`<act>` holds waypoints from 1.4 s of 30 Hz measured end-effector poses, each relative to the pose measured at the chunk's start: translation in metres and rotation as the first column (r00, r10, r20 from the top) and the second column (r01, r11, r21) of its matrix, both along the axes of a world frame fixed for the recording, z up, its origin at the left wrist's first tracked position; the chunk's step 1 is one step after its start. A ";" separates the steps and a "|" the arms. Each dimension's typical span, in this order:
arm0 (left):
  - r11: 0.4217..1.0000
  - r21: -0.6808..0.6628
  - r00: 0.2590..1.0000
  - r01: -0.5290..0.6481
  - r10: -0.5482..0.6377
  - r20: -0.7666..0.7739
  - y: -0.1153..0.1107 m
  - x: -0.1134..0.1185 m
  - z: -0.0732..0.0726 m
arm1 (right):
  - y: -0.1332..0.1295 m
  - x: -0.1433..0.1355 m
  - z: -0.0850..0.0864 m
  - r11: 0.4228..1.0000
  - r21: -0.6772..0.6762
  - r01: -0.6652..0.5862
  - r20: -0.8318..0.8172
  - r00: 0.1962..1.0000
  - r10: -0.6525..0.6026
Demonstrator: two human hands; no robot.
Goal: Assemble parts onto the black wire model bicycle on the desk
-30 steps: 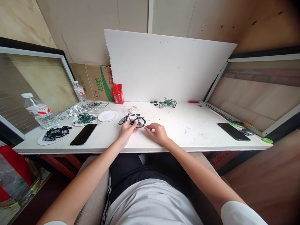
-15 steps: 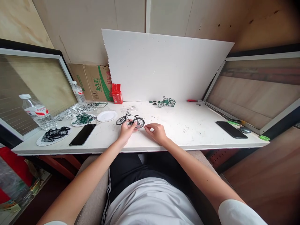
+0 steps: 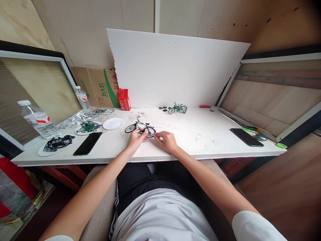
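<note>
black model bicycle (image 3: pixel 140 128) between the two hands; left hand's fingers (image 3: pixel 140 134) pinch its lower frame, right hand's fingers (image 3: pixel 154 135) nearly closed at rear wheel, grip contents unclear.

Tabletop (image 3: pixel 200 134), white, with a straight front edge; surface scuffed and lightly marked, dark specks scattered near the middle. Left end: paper plate (image 3: pixel 42 151) of black parts; black phone (image 3: pixel 87 144), lying flat; second paper plate (image 3: pixel 78 131) bearing a green tangle of parts; plain white plate (image 3: pixel 113 123); large water bottle (image 3: pixel 40 121); clear crumpled wrap (image 3: pixel 75 117), beside dark openwork parts (image 3: pixel 100 112). Rear: red box (image 3: pixel 124 99); small dark pieces (image 3: pixel 164 108) next to a green model bicycle (image 3: pixel 177 108); red item (image 3: pixel 205 106). Right end: one further phone (image 3: pixel 246 137) — black, lying flat — near a grey rounded object (image 3: pixel 261 137); green ring (image 3: pixel 281 146), close to the edge.
</note>
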State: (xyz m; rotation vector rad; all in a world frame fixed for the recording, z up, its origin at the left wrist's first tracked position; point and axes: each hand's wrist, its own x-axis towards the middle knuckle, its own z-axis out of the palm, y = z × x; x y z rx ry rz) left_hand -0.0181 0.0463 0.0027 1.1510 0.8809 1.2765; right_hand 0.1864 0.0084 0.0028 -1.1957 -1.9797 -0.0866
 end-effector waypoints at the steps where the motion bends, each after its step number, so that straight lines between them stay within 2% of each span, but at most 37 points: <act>1: 1.000 0.001 1.000 0.005 -0.005 -0.002 0.000 0.000 0.000 | 0.000 0.000 0.000 1.000 0.004 0.000 0.005 1.000 0.000; 21: 0.999 -0.031 1.000 0.011 -0.011 -0.007 -0.005 -0.003 0.008 | -0.001 0.001 0.000 1.000 0.013 -0.018 -0.034 0.999 0.018; 33: 0.998 -0.043 0.998 0.052 -0.053 -0.017 -0.006 -0.004 0.011 | 0.001 0.000 -0.001 0.999 0.034 -0.016 -0.036 0.999 0.017; 42: 1.000 -0.001 1.000 0.016 -0.016 -0.018 -0.006 -0.004 0.010 | -0.002 -0.002 0.004 0.996 0.066 -0.056 -0.058 0.997 0.060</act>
